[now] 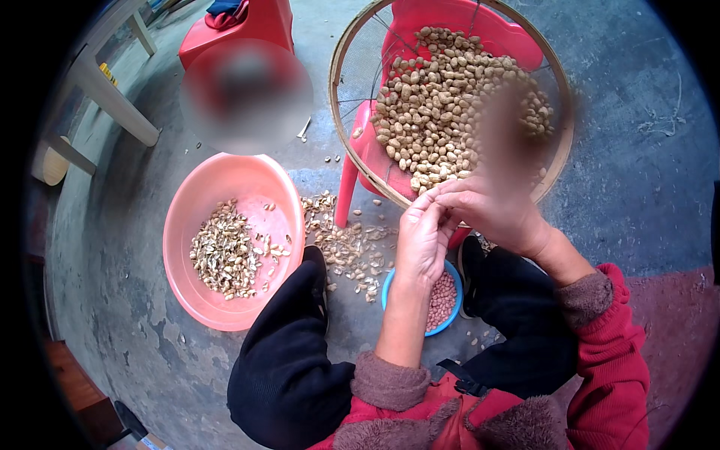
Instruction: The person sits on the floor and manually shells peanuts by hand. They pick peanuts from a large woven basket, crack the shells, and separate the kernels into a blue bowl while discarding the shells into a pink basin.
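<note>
My left hand (422, 242) and my right hand (498, 216) meet fingertip to fingertip at the near rim of a round mesh sieve (338, 76). Whatever may be between the fingers is hidden. Unshelled peanuts (433, 118) lie heaped in the sieve, which rests on a red plastic chair (520, 42). Below my left wrist, a blue-rimmed bowl (458, 298) on the floor holds pinkish peanut kernels (442, 301); my forearm covers part of it. To the left stands a wide pink plastic basin (180, 219) with a pile of broken peanut shells (222, 256) inside.
More shells (351, 253) are scattered on the concrete floor (135, 270) between basin and bowl. My black-trousered legs flank the bowl. A second red plastic seat (275, 25) bears folded cloth, and pale table legs (115, 101) stand at left. Blurred patches hide some areas.
</note>
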The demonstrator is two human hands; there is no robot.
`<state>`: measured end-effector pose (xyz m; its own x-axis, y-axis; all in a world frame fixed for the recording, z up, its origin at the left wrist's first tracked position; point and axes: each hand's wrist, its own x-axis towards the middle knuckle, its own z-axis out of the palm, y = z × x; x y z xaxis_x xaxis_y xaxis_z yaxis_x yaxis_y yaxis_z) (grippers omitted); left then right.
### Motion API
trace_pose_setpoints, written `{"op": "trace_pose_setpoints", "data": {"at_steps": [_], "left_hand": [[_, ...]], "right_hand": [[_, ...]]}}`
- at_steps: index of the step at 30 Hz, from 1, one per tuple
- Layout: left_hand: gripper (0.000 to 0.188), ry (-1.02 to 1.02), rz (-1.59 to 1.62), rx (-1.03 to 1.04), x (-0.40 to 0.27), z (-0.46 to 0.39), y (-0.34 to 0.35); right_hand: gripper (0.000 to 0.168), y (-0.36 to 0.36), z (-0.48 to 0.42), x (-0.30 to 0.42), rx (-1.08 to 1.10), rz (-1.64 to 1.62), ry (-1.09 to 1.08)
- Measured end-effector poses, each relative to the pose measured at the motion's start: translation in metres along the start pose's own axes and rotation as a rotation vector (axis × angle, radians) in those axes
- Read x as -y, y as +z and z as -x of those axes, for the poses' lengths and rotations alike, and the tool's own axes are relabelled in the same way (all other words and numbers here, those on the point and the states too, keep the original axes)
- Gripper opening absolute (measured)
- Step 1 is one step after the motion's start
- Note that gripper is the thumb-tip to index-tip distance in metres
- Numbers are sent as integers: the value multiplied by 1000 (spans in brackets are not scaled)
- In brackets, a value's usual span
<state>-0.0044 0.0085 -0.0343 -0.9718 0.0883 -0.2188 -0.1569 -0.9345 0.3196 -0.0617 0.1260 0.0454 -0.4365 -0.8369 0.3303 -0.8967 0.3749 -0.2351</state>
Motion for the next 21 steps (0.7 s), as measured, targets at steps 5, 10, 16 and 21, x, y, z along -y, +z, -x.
{"op": "trace_pose_setpoints", "data": {"at_steps": [5, 10, 16, 21], "left_hand": [[30, -8, -66, -2, -1, 1, 5], [29, -32, -11, 20, -2, 0, 5], [26, 63, -125, -151, -9, 2, -2], [28, 273, -29, -304, -20, 5, -13]], "right_hand": [[27, 3, 0, 0, 37, -3, -31], [24, 6, 7, -7, 20, -99, 49], [20, -48, 8, 10, 131, 141, 231], [8, -86, 41, -7, 822, 172, 512]]}}
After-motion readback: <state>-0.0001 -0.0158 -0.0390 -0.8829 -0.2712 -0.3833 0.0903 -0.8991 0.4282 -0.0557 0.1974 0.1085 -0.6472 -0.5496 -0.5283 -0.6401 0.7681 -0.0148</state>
